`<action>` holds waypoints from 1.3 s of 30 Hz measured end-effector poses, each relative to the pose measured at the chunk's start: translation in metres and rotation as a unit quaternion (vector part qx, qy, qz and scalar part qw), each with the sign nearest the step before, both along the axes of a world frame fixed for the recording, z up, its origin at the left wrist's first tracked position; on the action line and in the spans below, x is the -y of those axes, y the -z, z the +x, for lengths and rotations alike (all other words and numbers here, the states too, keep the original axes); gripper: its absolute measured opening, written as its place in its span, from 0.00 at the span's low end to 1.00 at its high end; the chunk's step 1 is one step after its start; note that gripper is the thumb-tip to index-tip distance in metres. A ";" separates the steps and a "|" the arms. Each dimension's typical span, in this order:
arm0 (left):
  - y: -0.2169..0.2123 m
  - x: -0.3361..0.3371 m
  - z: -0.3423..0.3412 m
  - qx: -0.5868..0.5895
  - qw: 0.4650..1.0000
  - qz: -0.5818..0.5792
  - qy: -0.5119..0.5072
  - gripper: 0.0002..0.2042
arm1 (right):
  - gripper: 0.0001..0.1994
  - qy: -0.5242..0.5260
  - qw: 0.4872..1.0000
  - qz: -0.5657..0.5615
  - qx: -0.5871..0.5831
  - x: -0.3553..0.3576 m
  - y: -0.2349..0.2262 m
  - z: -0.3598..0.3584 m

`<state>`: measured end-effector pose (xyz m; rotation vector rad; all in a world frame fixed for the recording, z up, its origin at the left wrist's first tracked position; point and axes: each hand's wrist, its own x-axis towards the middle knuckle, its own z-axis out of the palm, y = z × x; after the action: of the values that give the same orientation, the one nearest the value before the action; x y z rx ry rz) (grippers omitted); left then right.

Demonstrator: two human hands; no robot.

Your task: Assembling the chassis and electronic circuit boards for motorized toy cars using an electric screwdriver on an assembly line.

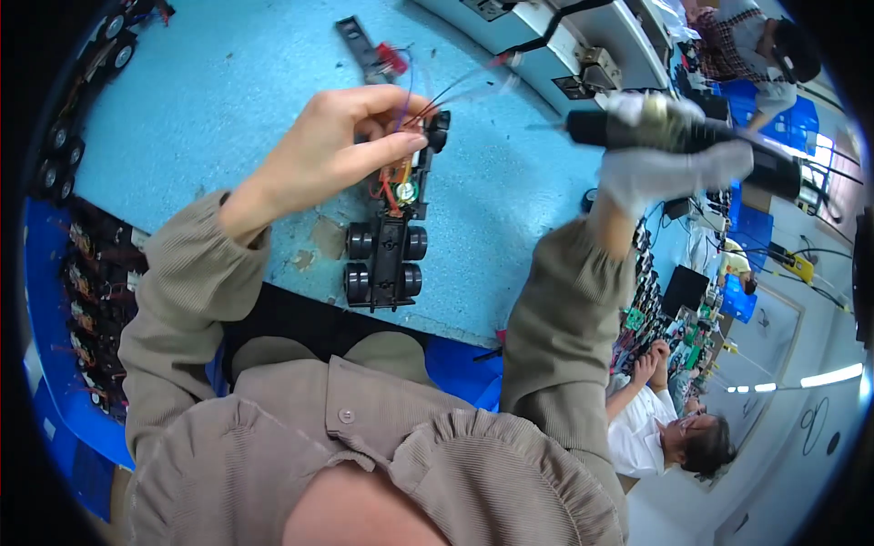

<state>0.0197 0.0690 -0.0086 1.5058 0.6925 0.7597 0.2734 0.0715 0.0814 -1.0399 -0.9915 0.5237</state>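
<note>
Though patchy, blue worktable [492, 246] under wheeled chassis [390, 255], co-workers [635, 441] beyond

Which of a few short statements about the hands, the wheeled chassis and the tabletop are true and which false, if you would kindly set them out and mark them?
1. The left hand is bare. True.
2. The right hand grips a black tool. True.
3. The right hand touches the chassis. False: it is apart from the black chassis; the left hand is at its far end.
4. The tabletop is red. False: the tabletop is light blue.
5. Four wheels show at the chassis's near end. True.
</note>
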 end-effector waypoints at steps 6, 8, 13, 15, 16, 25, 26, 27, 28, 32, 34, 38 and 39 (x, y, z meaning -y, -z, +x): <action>0.016 -0.001 0.009 0.011 0.988 0.153 -0.029 0.11 | 0.45 -0.223 0.945 0.062 -0.231 0.073 0.001 -0.071; 0.017 -0.002 0.010 0.051 0.986 0.157 -0.036 0.10 | 0.46 -0.236 0.942 0.073 -0.228 0.077 0.006 -0.083; 0.015 -0.001 0.006 0.040 0.982 0.179 -0.039 0.10 | 0.46 -0.241 0.949 0.082 -0.188 0.078 0.024 -0.094; 0.015 0.000 0.006 0.037 0.981 0.184 -0.036 0.10 | 0.45 -0.222 0.957 0.081 -0.171 0.077 0.026 -0.100; 0.015 0.000 0.006 0.035 0.981 0.187 -0.036 0.10 | 0.45 -0.223 0.957 0.080 -0.169 0.077 0.027 -0.103; 0.009 0.010 -0.003 0.088 0.995 0.035 -0.009 0.12 | 0.34 -0.367 0.909 0.021 -0.196 0.068 0.040 -0.108; 0.004 0.012 -0.007 0.050 0.997 0.061 -0.011 0.12 | 0.32 -0.394 0.895 0.013 -0.210 0.064 0.043 -0.104; 0.000 0.015 -0.010 0.011 0.996 0.086 -0.014 0.12 | 0.31 -0.420 0.879 0.005 -0.224 0.059 0.046 -0.098; -0.002 0.018 -0.013 -0.030 0.993 0.111 -0.017 0.13 | 0.31 -0.421 0.878 0.003 -0.227 0.062 0.046 -0.099; 0.005 0.032 -0.010 0.132 0.983 -0.124 0.018 0.14 | 0.34 -0.407 0.893 0.012 -0.190 0.066 0.040 -0.100; 0.007 0.040 -0.002 0.160 0.981 -0.112 -0.010 0.14 | 0.35 -0.399 0.902 0.024 -0.161 0.062 0.032 -0.097; 0.014 0.053 0.012 0.228 0.963 -0.103 -0.094 0.14 | 0.38 -0.381 0.917 0.055 -0.101 0.048 0.014 -0.088; 0.016 0.055 0.013 0.243 0.955 -0.121 -0.119 0.13 | 0.39 -0.375 0.921 0.063 -0.083 0.045 0.008 -0.085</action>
<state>0.0328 0.0138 -0.0249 0.9655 0.5702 1.1371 0.1887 0.0268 0.0731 -0.4550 -1.2418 1.1385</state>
